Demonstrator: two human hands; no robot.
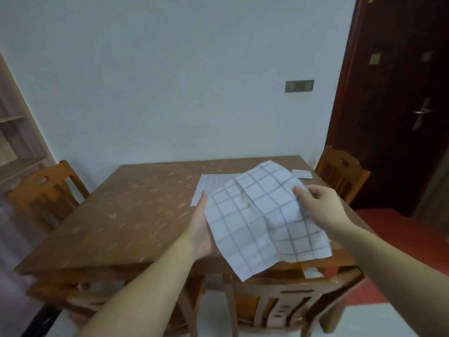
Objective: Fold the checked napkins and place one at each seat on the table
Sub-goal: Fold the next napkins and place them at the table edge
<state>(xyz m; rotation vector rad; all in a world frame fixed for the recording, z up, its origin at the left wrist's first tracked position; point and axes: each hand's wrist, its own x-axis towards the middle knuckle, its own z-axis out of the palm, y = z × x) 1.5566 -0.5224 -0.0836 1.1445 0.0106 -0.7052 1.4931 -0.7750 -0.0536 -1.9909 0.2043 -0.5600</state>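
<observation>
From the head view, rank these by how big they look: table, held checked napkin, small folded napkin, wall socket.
1. table
2. held checked napkin
3. small folded napkin and wall socket: about alike, unranked.

— What is the cloth doing?
— I see the held napkin (262,220), white with thin blue-grey checks, open and rumpled, tilted in the air over the counter's (121,215) near edge. My left grip (201,222) holds its left edge and my right grip (320,203) pinches its top right.
— Any others?
— A flat napkin (211,184) lies just behind it, partly hidden. A small folded napkin (301,174) sits at the far right corner.
</observation>
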